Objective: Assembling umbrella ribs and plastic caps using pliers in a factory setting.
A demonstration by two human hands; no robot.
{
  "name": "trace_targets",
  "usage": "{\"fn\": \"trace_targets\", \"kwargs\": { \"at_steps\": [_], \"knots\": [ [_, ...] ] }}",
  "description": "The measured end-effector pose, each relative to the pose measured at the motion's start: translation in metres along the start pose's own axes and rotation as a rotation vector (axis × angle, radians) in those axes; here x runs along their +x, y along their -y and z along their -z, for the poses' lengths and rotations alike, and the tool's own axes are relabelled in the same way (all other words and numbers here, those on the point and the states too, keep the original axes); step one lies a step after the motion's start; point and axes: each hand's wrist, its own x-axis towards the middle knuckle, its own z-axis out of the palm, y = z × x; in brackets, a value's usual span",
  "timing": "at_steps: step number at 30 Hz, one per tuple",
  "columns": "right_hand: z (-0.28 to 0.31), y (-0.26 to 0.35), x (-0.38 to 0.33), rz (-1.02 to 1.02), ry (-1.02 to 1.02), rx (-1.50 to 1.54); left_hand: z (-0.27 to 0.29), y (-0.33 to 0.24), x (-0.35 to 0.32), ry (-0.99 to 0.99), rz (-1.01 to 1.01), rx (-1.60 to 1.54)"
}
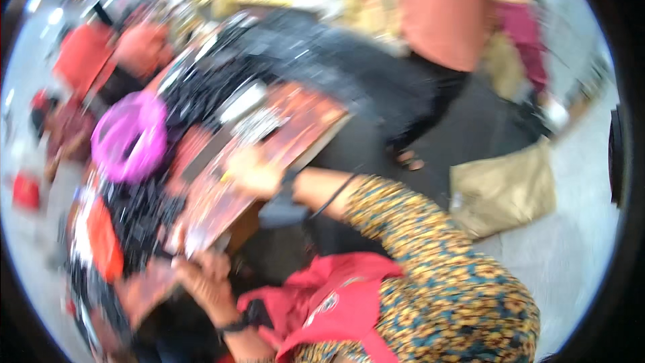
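Right hand (254, 173) over red-brown tabletop (308, 113), near a silvery heap (259, 125); left hand (207, 281) at the edge, by a whitish scrap (197, 240); blur leaves both grips undeterminable. Black pieces (140, 207) and a magenta basket (156, 128) lie beyond.

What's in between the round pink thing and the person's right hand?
In the head view, a flat dark grey piece lies on the reddish tabletop between the pink thing and the right hand; blur hides what it is.
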Motion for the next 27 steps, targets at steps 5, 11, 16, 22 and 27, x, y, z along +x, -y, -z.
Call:
{"fn": "trace_targets", "kwargs": {
  "at_steps": [5,11,16,22,27],
  "knots": [
    [0.060,0.066,-0.011,0.203,-0.056,0.578,-0.012,-0.032,-0.021,-0.284,0.010,0.252],
    [0.176,0.152,-0.053,0.714,0.013,1.540,-0.020,-0.059,-0.043,-0.336,-0.191,0.326],
    [0.169,0.162,-0.054,0.799,0.140,1.533,-0.011,-0.049,-0.039,-0.434,-0.259,0.378],
    [0.157,0.161,-0.058,0.818,0.215,1.479,-0.010,-0.045,-0.044,-0.476,-0.304,0.413],
    [0.149,0.162,-0.063,0.833,0.273,1.426,-0.010,-0.045,-0.047,-0.484,-0.330,0.432]
  ]
}}
